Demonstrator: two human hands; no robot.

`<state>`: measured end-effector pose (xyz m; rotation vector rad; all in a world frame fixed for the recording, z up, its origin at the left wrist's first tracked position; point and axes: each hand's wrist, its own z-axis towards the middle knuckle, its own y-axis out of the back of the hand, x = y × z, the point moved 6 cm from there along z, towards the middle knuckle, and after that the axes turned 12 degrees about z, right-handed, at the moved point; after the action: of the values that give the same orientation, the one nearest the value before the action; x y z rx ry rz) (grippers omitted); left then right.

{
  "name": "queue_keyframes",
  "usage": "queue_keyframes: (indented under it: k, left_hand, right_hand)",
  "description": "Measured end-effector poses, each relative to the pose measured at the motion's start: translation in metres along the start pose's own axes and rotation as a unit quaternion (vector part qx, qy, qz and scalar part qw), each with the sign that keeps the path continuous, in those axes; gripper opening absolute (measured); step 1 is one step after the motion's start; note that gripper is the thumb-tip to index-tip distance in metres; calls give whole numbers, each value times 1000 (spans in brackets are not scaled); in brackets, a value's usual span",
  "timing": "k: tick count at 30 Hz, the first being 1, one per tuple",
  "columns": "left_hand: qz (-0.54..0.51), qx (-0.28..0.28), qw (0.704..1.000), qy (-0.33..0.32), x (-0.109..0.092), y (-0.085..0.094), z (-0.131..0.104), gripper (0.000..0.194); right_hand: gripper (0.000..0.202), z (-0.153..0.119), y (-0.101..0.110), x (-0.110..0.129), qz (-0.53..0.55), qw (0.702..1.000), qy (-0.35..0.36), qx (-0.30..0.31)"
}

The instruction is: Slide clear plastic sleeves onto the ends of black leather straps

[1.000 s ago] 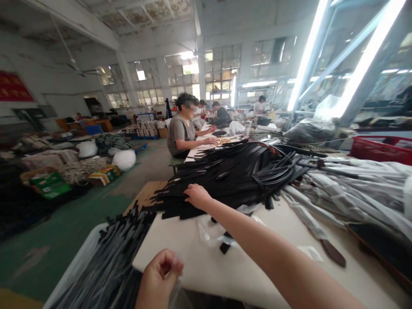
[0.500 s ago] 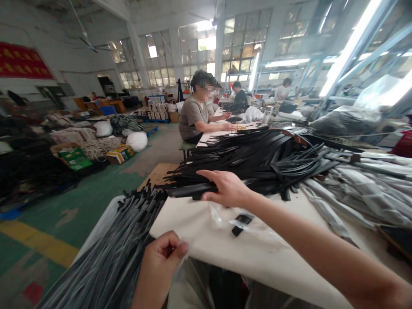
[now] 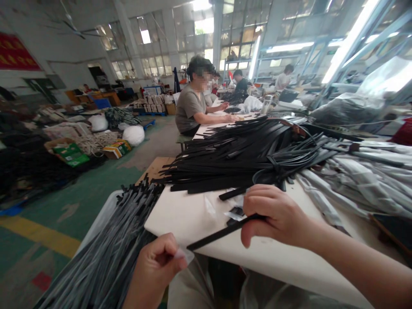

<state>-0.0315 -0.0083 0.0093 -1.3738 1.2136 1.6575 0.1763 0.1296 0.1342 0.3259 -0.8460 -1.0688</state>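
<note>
My left hand (image 3: pixel 157 262) is closed in a pinch at the table's near left corner, holding the edge of a clear plastic sleeve (image 3: pixel 187 256). My right hand (image 3: pixel 273 212) grips a black strap (image 3: pixel 219 233) over the table; its free end points left toward the sleeve without entering it, as far as I can see. Behind my right hand, a large heap of black straps (image 3: pixel 225 159) covers the table. A small dark piece and clear plastic (image 3: pixel 236 213) lie just left of my right fingers.
At the left, a white bin (image 3: pixel 106 210) holds many plastic-sleeved straps (image 3: pixel 116 244). White wrapped bundles (image 3: pixel 363 184) cover the table's right side. A co-worker (image 3: pixel 193 101) sits farther along the white table (image 3: pixel 174 214). Boxes and sacks stand on the green floor.
My right hand has moved from the heap's front edge, right and toward me, and now holds a black strap. My left hand has stayed nearly in place with the plastic sleeve.
</note>
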Motion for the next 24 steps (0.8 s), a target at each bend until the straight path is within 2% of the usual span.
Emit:
queue_keyframes:
  k: [7, 13, 16, 21, 24]
  left_hand:
    - [-13, -20, 1000, 9, -15, -6, 3, 38]
    - [-1, -21, 1000, 8, -19, -10, 7, 40]
    - [3, -30, 999, -19, -21, -9, 8, 34]
    - [119, -58, 986, -105, -32, -10, 6, 10]
    - [198, -84, 971, -108, -35, -10, 6, 5]
  right_hand:
    - [49, -3, -5, -2, 26, 999, -5, -21]
    - [49, -11, -10, -8, 26, 999, -33, 6]
    - [50, -14, -12, -10, 20, 999, -42, 23]
    - [49, -17, -15, -13, 9, 996, -70, 58]
    - [48, -15, -16, -14, -3, 995, -70, 73]
